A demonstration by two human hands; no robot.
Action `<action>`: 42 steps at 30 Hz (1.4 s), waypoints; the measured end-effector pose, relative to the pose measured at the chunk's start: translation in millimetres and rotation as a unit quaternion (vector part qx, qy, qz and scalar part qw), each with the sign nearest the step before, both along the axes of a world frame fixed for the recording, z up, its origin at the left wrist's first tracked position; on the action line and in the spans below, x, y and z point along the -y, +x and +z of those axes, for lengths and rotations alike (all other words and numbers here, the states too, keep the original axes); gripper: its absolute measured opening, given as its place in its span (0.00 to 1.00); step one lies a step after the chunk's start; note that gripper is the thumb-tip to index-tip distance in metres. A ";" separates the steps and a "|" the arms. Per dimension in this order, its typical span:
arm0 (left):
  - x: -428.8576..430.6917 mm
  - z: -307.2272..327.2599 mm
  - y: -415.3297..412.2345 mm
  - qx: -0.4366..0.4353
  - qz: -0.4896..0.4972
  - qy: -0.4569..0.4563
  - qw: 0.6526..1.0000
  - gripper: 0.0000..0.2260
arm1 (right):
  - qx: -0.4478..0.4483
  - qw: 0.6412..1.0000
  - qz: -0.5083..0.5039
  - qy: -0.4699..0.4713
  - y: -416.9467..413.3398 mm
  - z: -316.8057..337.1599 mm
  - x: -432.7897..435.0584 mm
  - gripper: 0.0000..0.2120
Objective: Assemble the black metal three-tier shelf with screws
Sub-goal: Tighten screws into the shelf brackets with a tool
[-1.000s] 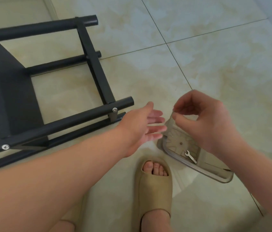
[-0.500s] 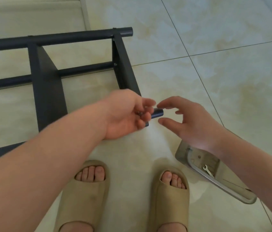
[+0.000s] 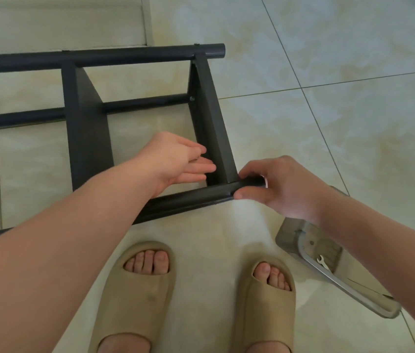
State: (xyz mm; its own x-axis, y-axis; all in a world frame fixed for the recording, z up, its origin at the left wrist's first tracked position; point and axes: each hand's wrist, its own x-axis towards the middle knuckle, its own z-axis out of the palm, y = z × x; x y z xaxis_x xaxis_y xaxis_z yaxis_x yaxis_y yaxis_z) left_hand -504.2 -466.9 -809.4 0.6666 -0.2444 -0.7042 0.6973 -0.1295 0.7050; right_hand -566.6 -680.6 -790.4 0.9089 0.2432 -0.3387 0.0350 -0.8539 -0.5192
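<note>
The black metal shelf frame point(image 3: 86, 128) lies on its side on the tiled floor, round posts running left to right with flat shelf panels between them. My right hand point(image 3: 280, 186) grips the end of the near post point(image 3: 196, 197), thumb below and fingers over the top. My left hand point(image 3: 178, 159) reaches inside the frame with straight fingers against the end shelf panel point(image 3: 214, 128), holding nothing that I can see. A small silver wrench point(image 3: 322, 261) lies in a metal tray point(image 3: 333, 281) at the lower right.
My two feet in beige slippers point(image 3: 137, 296) stand just in front of the frame. A white step or ledge point(image 3: 73, 21) runs along the far left. Pale floor tiles stretch to the right of the frame.
The view has shifted so the frame sits more central. My left hand let go of the post end and moved inside the frame; my right hand closed on the post end.
</note>
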 end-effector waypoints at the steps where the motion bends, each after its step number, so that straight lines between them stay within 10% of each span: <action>1: -1.4 -2.0 -0.8 0.000 -0.012 0.002 1.000 0.06 | 0.005 1.000 0.007 -0.002 -5.8 -1.7 0.8 0.12; 11: 2.2 -19.9 -21.6 -0.005 -0.149 0.048 0.988 0.06 | 0.032 0.998 0.025 0.038 -33.1 -16.6 7.6 0.15; 19: 13.2 -27.7 -18.9 0.006 -0.209 0.053 0.977 0.05 | 0.128 0.979 0.157 -0.032 -6.8 -20.5 17.6 0.48; 42: 18.7 -32.7 -19.6 -0.039 -0.242 -0.007 0.969 0.07 | 0.176 0.960 0.219 0.017 0.3 -52.9 11.9 0.43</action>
